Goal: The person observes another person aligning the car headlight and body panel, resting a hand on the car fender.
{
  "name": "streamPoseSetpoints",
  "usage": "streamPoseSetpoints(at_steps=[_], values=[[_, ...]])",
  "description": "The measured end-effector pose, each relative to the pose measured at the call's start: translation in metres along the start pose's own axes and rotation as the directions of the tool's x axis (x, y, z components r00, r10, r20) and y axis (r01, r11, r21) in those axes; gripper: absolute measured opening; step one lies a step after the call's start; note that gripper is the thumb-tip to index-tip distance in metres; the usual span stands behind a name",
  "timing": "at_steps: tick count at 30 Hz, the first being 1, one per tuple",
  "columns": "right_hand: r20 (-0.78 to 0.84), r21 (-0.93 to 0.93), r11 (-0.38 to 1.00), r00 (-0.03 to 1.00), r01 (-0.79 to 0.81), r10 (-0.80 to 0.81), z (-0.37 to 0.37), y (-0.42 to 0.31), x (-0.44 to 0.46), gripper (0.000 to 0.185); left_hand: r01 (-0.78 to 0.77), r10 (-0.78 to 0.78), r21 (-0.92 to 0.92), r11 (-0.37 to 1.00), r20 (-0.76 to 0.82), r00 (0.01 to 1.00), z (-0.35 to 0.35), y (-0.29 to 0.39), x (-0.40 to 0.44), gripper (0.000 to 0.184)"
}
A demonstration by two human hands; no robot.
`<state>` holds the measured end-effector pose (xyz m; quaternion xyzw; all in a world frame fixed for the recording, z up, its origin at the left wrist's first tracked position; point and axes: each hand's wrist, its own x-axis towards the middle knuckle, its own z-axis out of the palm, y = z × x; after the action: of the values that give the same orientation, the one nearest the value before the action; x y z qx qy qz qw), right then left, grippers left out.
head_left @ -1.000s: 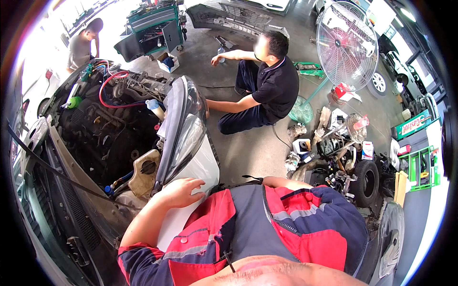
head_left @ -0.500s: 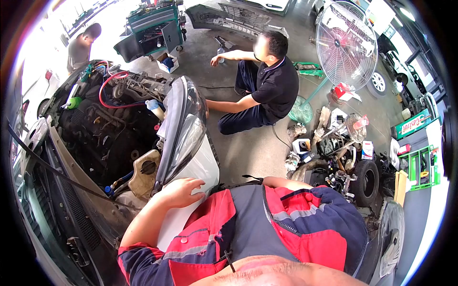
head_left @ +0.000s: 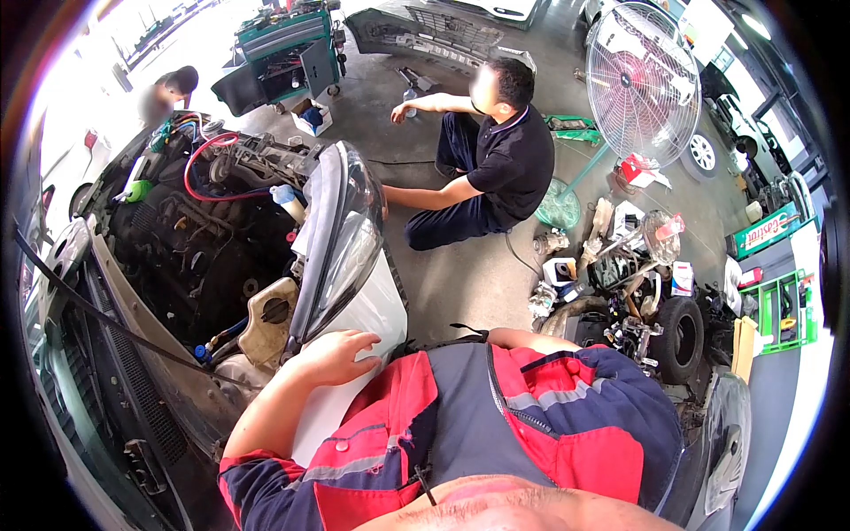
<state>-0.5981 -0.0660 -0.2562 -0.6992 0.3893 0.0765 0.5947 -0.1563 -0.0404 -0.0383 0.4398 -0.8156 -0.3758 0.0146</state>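
My left hand (head_left: 341, 356) rests on the white front fender (head_left: 367, 301) of a car, its fingers apart and holding nothing. Just ahead of it is the clear headlight (head_left: 352, 234). Beside the hand, inside the engine bay, sits a yellowed plastic reservoir (head_left: 270, 320). A red hose (head_left: 189, 177) curves over the far side of the bay. Of my right arm, only a strip of forearm (head_left: 536, 341) shows in front of my jacket; the hand itself is hidden behind my body.
A co-worker (head_left: 509, 159) squats by the car's front, one arm against it. Another person (head_left: 164, 97) leans at the far side. A standing fan (head_left: 642, 84), a tire (head_left: 680, 341) and piled car parts (head_left: 611, 265) are on the right. A tool cart (head_left: 283, 53) stands behind.
The person at the far side has bent lower and further over the engine bay. My left hand and the squatting co-worker stay where they were.
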Motion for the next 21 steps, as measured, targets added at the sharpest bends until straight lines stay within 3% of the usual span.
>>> streamPoseSetpoints(at_steps=[2,4,6,21], values=[[-0.015,0.015,1.000,1.000,-0.026,0.026,0.001,0.006,0.003,0.041,0.008,-0.008,0.000,1.000,0.005,1.000,0.000,0.000,0.000,0.046],[0.002,-0.045,0.974,0.975,-0.223,0.223,0.009,0.048,0.036,0.041,0.019,-0.019,0.002,1.000,0.011,1.000,0.000,0.000,0.000,0.046],[0.002,-0.082,0.955,0.958,-0.285,0.286,0.014,0.067,0.047,0.042,0.018,-0.018,0.005,1.000,0.009,1.000,0.000,0.000,0.000,0.046],[0.014,-0.126,0.948,0.955,-0.292,0.296,0.015,0.077,0.055,0.043,0.008,-0.008,0.003,1.000,0.003,1.000,0.000,0.001,0.000,0.046]])
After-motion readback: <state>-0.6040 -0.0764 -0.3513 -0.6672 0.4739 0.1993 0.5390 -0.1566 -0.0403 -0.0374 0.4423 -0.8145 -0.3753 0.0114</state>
